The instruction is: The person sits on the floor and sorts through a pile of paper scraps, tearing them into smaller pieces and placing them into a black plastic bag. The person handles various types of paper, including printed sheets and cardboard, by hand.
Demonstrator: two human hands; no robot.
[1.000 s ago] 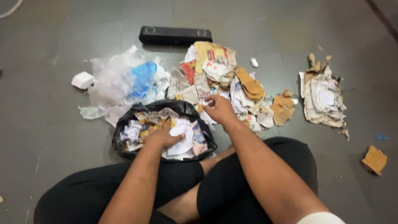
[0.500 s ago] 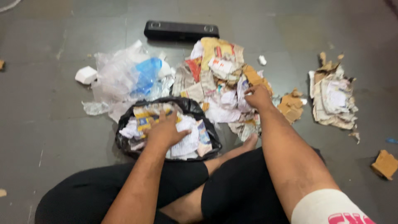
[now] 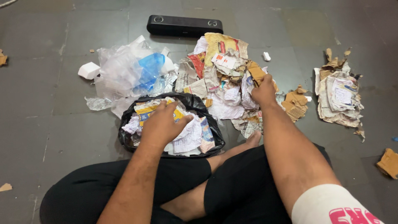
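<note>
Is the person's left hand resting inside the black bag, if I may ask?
Yes, the left hand lies flat on crumpled paper in the black bag.

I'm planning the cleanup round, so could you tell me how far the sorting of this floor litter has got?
Done so far: the black bag already holds crumpled paper, clear plastic lies heaped apart at its left, and a paper-and-cardboard stack sits at the right. In hand: the left hand presses down the bag's paper, while the right hand grips a brown cardboard piece in the central pile. Left: that mixed pile and stray cardboard scraps.

Hands (image 3: 162, 122) on crumpled paper (image 3: 188, 135)
</note>
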